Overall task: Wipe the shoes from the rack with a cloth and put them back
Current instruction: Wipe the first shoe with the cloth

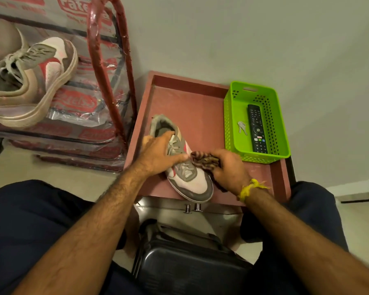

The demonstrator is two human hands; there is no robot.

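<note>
Two knees in dark trousers are sitting at the bottom, and a black case (185, 262) is lying on the floor between them. Just past it, a red tray (200, 99) is resting with a shoe (195, 182) on it. That shoe is grey, white and pink, and its toe is pointing toward the person.

One hand, the left hand (158, 154), is lying on the shoe. Its fingers are curling into the shoe's opening and its thumb is stretching across the laces, so it is gripping the shoe. Over on the other side, the right hand (228, 169) is squeezing a striped cloth (205, 160) tight, and the cloth is pressing against the side of the shoe near the laces. A yellow string (249, 188) is sitting around the right wrist.

At the far right corner of the tray, a green basket (232, 107) is holding a remote (257, 128) and some keys (242, 127).

To the left, a red rack (107, 60) wrapped in plastic is standing, and a second shoe (30, 81) is lying tilted on its shelf.
</note>
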